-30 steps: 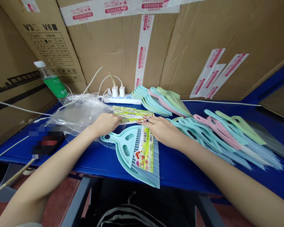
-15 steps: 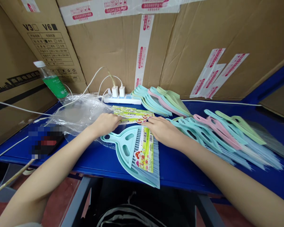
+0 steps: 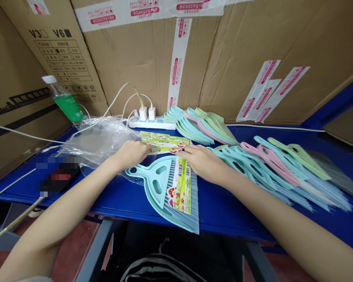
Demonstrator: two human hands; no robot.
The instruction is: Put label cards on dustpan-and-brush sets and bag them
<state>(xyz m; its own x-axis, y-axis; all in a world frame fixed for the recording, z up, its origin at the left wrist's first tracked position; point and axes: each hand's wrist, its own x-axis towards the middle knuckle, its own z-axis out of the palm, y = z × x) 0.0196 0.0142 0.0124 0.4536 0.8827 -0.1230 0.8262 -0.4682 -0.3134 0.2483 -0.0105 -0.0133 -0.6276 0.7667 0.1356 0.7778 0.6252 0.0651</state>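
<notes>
On the blue table before me lies a mint dustpan (image 3: 157, 172) with a matching brush (image 3: 193, 196) nested in it, its pale blue bristles spread to the right. A printed label card (image 3: 181, 188) with a mushroom picture rests on the bristles. Just behind is a loose pile of the same yellow-green cards (image 3: 164, 139). My left hand (image 3: 132, 153) has its fingers curled closed at the left end of the pile. My right hand (image 3: 204, 162) grips at the pile's right end, thumb and fingers close together, just above the card on the brush. Both palms are hidden.
Clear plastic bags (image 3: 102, 135) lie at the left, near a bottle (image 3: 66, 102) and a dark, blurred-out object (image 3: 60, 176). A power strip (image 3: 153, 124) with chargers stands behind. Stacked dustpans (image 3: 200, 121) and several brushes (image 3: 270, 160) lie at the right. Cardboard walls the back.
Hardly anything differs. Both hands stay at the card pile, and the dustpan, brush and label card keep their place.
</notes>
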